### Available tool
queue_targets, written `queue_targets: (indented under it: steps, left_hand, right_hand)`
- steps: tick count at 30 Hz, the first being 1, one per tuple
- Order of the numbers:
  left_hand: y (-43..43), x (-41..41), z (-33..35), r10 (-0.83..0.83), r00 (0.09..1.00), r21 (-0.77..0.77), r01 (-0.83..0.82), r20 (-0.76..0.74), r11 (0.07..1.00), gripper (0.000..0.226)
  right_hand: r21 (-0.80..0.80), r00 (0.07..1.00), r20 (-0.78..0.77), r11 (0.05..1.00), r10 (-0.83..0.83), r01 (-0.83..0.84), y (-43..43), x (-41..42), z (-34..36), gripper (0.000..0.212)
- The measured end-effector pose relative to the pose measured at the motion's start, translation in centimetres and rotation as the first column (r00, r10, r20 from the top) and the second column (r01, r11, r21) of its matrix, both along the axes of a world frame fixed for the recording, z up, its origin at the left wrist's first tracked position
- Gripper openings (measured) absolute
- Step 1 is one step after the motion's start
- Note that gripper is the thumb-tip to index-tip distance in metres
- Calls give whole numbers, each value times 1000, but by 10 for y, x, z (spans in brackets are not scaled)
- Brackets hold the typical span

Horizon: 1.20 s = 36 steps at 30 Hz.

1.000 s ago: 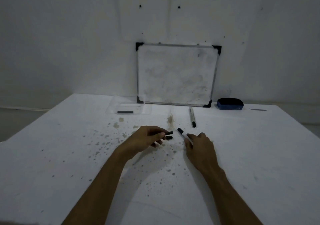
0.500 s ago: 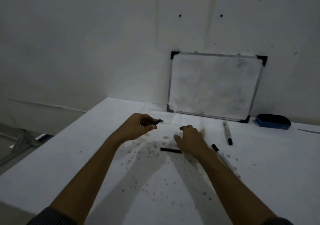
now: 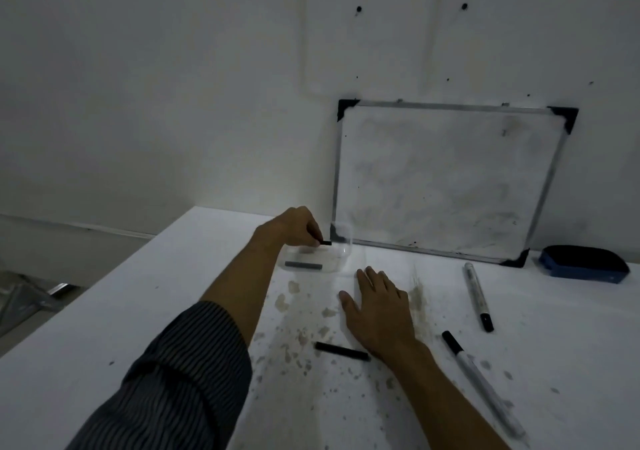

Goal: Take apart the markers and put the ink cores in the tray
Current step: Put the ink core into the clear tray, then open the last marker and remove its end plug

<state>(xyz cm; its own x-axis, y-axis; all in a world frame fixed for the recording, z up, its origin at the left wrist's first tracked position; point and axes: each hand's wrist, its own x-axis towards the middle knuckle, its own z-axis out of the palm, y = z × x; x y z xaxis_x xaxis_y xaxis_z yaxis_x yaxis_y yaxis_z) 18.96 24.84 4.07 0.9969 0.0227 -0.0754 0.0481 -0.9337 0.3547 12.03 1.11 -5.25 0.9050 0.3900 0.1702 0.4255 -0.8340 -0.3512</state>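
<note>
Markers: two [image 3: 476, 295] [image 3: 483, 385]; cores: apparently three [image 3: 303, 265] [image 3: 341, 351] [image 3: 325, 242].

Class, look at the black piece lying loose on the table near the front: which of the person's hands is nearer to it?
Right. The right hand lies flat with its wrist just beside the black piece; the left hand is farther back, over the clear tray.

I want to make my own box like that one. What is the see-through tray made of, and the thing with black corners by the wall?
The tray looks like clear, glossy plastic: the table shows through it and its curved corner catches a highlight. The whiteboard seems a smooth white panel, smudged grey, in a thin silvery frame, probably metal, with black corner caps that look plastic.
</note>
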Motion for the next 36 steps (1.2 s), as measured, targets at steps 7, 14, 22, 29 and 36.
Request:
queue_targets:
  steps: [7,14,22,29,36]
  left_hand:
    - [-1,10,-2,35,999,60,-34,-13,998,37]
    - [-49,-65,36,-11,962,-81,34,274,996,30]
    - [-145,-195,-36,-44,930,-203,126,364,971,30]
    - [-183,-234,-87,-90,902,-207,192,422,959,29]
    - [-196,-237,-89,-169,811,-162,307,560,938,40]
  right_hand:
    - [71,997,-72,997,30,-25,-4,5,7,73]
    - [45,950,-303,997,77,-66,-11,2,48,52]
    - [428,991,-114,898,-63,106,-100,-76,45,27]
    - [233,877,63,862,-476,450,-157,-139,17,42]
    - [358,877,13,821,-480,444,-159,-139,12,23]
